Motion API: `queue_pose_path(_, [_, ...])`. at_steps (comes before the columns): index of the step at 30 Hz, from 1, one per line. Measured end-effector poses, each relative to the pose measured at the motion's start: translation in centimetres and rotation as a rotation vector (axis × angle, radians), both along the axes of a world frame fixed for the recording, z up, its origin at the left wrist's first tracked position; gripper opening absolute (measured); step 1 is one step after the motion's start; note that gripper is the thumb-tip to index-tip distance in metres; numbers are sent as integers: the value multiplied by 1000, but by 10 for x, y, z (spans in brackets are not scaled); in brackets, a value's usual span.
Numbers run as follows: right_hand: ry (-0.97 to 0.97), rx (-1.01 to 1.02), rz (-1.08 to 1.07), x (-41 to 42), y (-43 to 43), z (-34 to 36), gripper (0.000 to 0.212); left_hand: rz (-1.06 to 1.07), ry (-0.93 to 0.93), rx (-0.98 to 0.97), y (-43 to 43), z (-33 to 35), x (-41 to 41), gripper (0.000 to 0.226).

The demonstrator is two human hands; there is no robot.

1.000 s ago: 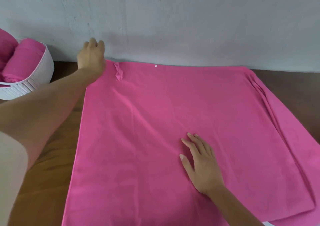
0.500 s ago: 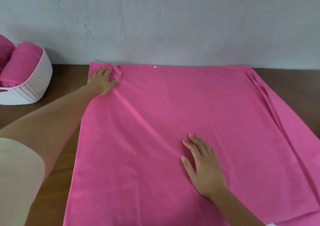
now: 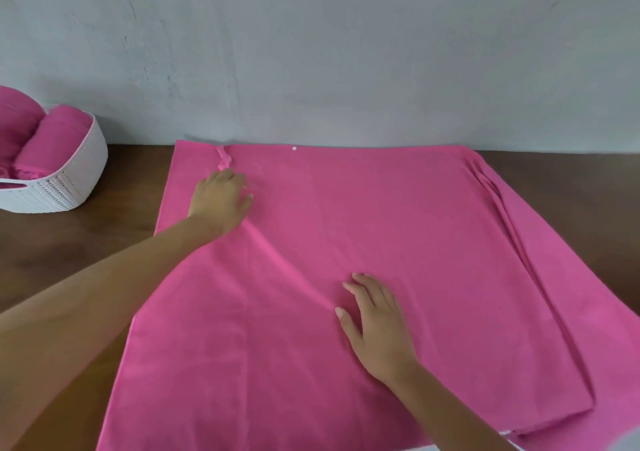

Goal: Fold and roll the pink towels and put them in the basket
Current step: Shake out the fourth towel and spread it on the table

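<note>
A large pink towel (image 3: 398,242) lies spread flat over the wooden table, its far edge against the wall. My left hand (image 3: 221,201) rests flat on its far left part, just below a small loop tag (image 3: 223,159). My right hand (image 3: 375,326) presses flat on the towel's middle, fingers straight and spread. A shallow crease runs across the cloth between the two hands. A white perforated basket (image 3: 74,180) stands at the far left with rolled pink towels (image 3: 52,139) inside.
The wooden table (image 3: 76,260) shows bare at the left and at the far right corner. A grey wall (image 3: 311,52) rises directly behind the towel. The towel's right side lies folded in layered pleats (image 3: 519,242).
My left hand has come down from the far left corner and slid right along the towel, past the loop tag. My right hand stays pressed in the middle.
</note>
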State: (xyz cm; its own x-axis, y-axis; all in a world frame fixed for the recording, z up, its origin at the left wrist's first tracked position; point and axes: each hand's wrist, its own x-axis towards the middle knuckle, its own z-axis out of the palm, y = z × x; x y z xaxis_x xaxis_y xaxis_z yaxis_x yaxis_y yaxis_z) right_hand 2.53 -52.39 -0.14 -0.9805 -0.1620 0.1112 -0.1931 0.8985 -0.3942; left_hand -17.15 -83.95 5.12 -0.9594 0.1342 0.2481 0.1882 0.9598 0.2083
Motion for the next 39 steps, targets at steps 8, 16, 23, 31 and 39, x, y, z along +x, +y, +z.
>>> queue_pose_path(8, [76,-38,-18,34,69,11,49,-144,84,87,99,2,92,24])
queue_pose_path(16, [121,-64,-134,92,199,15,48,-297,-5,129,251,-9,180,42])
queue_pose_path(23, [90,-55,-342,136,325,10,45,-401,-154,135,395,-20,224,43])
queue_pose_path(31, [-43,45,-658,149,416,-5,71,-329,-222,29,486,-47,246,86])
queue_pose_path(39, [-2,173,-604,141,447,-9,78,-278,-183,23,487,-51,246,76])
